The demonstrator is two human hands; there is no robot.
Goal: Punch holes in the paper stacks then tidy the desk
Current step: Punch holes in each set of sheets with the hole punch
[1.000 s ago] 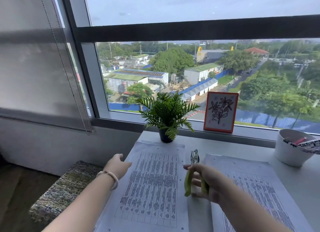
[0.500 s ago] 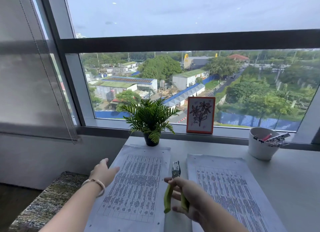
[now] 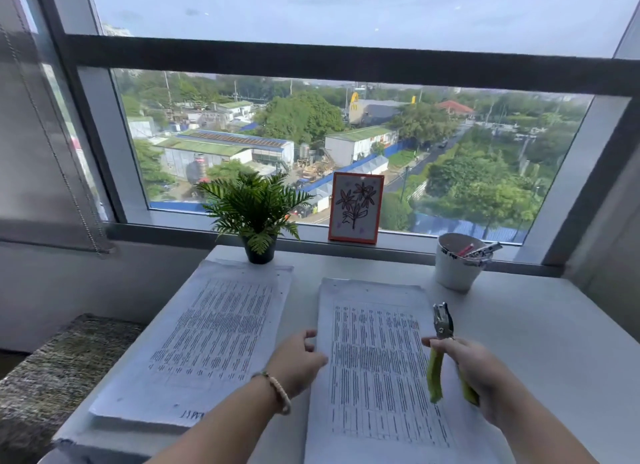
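Two stacks of printed paper lie side by side on the white desk. The left stack is untouched. My left hand, with a bead bracelet at the wrist, rests at the left edge of the right stack, fingers apart. My right hand holds a hole punch by its green handles, metal head pointing away from me, over the right stack's right edge.
A small potted plant stands at the back beyond the left stack. A framed flower drawing leans on the window sill. A white cup with pens sits at the back right. A woven seat is left of the desk.
Both hands have moved right: my left hand went from the left stack to the right stack's left edge, and my right hand carried the punch from between the stacks to the right stack's right side.
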